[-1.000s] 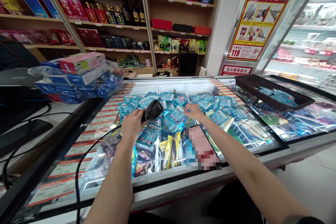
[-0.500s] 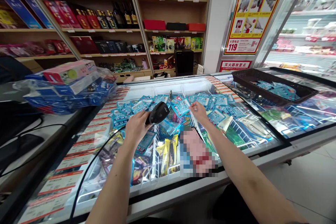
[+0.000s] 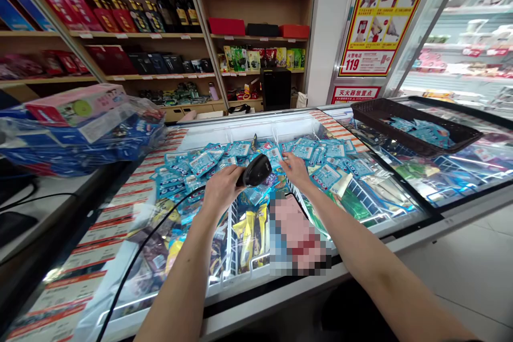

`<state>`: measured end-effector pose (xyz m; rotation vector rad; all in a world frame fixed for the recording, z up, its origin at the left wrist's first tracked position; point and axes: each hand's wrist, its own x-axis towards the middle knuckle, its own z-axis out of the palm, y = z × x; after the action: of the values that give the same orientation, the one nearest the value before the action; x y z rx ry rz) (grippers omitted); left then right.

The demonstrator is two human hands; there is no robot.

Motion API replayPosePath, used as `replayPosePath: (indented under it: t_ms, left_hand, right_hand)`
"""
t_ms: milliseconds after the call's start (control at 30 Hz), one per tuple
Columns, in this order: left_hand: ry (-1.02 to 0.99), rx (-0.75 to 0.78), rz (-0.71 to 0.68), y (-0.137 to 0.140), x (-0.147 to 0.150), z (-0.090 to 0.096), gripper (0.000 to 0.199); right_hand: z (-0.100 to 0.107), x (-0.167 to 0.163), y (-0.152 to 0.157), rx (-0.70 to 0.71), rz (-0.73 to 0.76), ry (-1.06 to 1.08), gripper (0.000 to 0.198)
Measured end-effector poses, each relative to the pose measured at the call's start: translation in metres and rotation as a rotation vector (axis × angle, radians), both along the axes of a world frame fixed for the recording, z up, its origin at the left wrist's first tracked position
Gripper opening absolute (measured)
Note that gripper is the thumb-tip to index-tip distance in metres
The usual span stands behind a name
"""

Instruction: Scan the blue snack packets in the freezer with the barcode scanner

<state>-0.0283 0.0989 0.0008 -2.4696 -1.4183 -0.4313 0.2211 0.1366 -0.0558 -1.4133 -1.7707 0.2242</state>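
Note:
My left hand (image 3: 223, 188) is closed round the handle of a black barcode scanner (image 3: 257, 170), whose head points to the right. A black cable (image 3: 150, 232) trails from it toward the lower left. My right hand (image 3: 295, 169) pinches the edge of a small blue packet (image 3: 274, 157) just beyond the scanner head; the scanner hides part of it. Around both hands, many similar blue packets (image 3: 204, 163) lie spread over the glass top of a chest freezer (image 3: 240, 293). A blurred-out pinkish object with a dark edge (image 3: 298, 230) rests below my right hand.
A dark brown basket (image 3: 460, 143) with more blue packets stands on the freezer at the right. Plastic-wrapped blue boxes (image 3: 80, 136) are stacked at the left. Under the glass are wire baskets with yellow ice-cream wrappers (image 3: 250, 232). Shelves of boxes and bottles stand behind.
The view has shifted slightly. My left hand has brought the scanner right, closer to my right hand, and its head now overlaps the held packet. My right hand keeps its pinch.

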Motion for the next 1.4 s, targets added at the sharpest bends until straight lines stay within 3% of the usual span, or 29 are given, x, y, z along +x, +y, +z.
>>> replayPosePath:
  t_ms: [167,933,1233,1400]
  left_hand:
    - [-0.036,0.016,0.033,-0.001,-0.001,-0.001,0.036]
    - [-0.045,0.026,0.053,-0.007,0.013,0.002,0.033]
    - [-0.028,0.037,0.037,-0.007,0.016,0.004,0.029]
    - [-0.032,0.028,0.049,-0.008,0.014,0.007,0.029]
  right_hand:
    - [0.002,0.001,0.000,0.003,0.011,-0.081,0.024]
    - [0.004,0.002,-0.005,-0.022,0.028,0.085,0.017]
    - [0.000,0.003,-0.003,0.120,-0.003,0.045,0.015]
    - [0.000,0.003,-0.005,0.127,-0.009,0.039,0.016]
